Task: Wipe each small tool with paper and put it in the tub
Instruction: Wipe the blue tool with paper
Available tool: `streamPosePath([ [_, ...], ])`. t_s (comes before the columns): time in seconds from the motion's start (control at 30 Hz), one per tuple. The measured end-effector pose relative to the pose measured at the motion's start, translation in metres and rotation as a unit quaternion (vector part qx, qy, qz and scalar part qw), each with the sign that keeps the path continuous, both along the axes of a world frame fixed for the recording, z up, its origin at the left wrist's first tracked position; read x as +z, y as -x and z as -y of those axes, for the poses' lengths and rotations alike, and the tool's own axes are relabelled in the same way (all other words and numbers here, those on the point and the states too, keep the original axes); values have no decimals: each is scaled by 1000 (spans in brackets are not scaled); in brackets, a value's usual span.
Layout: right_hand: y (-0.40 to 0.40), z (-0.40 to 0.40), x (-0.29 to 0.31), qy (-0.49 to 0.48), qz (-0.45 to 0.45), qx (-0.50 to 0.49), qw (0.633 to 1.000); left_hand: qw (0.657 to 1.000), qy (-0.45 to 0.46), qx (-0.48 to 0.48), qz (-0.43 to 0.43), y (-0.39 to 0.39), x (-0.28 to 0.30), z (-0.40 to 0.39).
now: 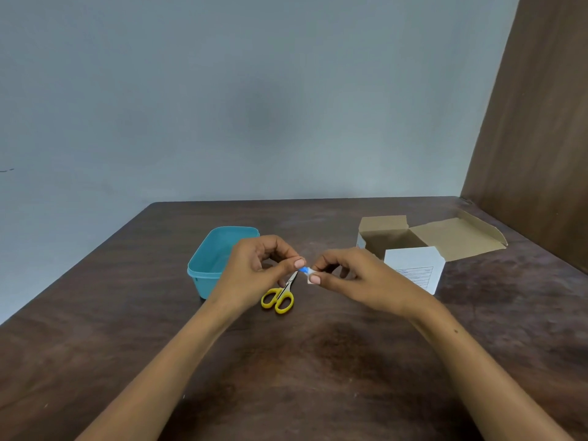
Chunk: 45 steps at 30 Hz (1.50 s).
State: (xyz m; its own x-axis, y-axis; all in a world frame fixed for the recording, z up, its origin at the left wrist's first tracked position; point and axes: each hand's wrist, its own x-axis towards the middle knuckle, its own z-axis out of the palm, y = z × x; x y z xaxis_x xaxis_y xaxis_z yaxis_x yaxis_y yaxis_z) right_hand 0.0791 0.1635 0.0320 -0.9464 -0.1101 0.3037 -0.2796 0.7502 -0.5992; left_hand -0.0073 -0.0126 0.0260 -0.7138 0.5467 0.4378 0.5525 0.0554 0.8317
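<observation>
Both hands meet above the middle of the brown table (318, 361). My left hand (257, 265) pinches a small blue tool (304, 269) between thumb and forefinger; most of the tool is hidden. My right hand (346, 275) pinches a small piece of white paper (310, 278) against the tool's end. Small scissors with yellow handles (280, 297) lie on the table just below the hands. The teal tub (206, 265) stands open to the left, partly behind my left hand.
An open cardboard box (397, 237) with its lid flap (461, 237) folded back sits at the back right, its white front panel (416, 268) facing me. A wooden panel (541, 138) rises along the table's right side. A grey wall stands behind the table.
</observation>
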Motion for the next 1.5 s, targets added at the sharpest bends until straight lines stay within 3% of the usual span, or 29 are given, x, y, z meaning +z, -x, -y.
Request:
streamPosePath([
  [0.17,-4,-8,5,25,26,10,999,1000,-9,27,-10,-1,2,1],
  [0.37,-1,-7,-4,-18,14,-25,999,998,-27,59,11,-1,-1,-2],
  [0.6,8,9,-16,-108,-105,-73,986,994,-48,86,49,-2,-2,-3],
  [0.87,10,16,-17,-140,-190,-107,966,986,-78,36,142,-13,-5,-8],
  [1.5,4,-10,-5,-50,-129,-107,985,976,-143,61,150,-6,6,-1],
])
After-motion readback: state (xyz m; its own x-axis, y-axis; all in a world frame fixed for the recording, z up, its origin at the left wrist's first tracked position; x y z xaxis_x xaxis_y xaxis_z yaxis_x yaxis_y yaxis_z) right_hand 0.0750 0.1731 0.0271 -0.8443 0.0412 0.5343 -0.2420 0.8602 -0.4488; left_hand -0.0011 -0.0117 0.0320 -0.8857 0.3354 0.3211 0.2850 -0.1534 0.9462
